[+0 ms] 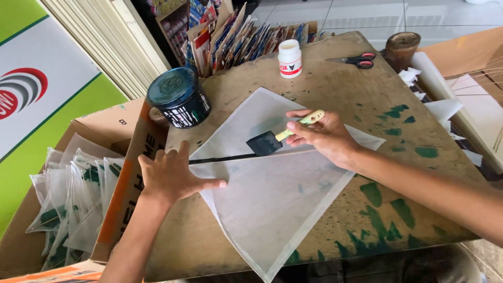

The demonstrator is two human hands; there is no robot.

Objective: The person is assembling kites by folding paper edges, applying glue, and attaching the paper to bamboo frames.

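A thin white diamond-shaped paper sheet (277, 199) lies flat on the stained brown board (340, 84). A dark painted stripe (220, 158) runs across the sheet from its left corner. My left hand (170, 175) lies flat with fingers spread, pressing the sheet's left corner. My right hand (325, 137) grips the pale handle of a foam brush (272, 140); its dark head rests on the sheet at the stripe's right end.
A dark paint tin (179, 97) stands at the board's back left. A white glue bottle (290, 58) and red-handled scissors (356, 60) sit at the back. A cardboard box (78, 188) at left holds several painted sheets. Paper scraps (443, 107) lie to the right.
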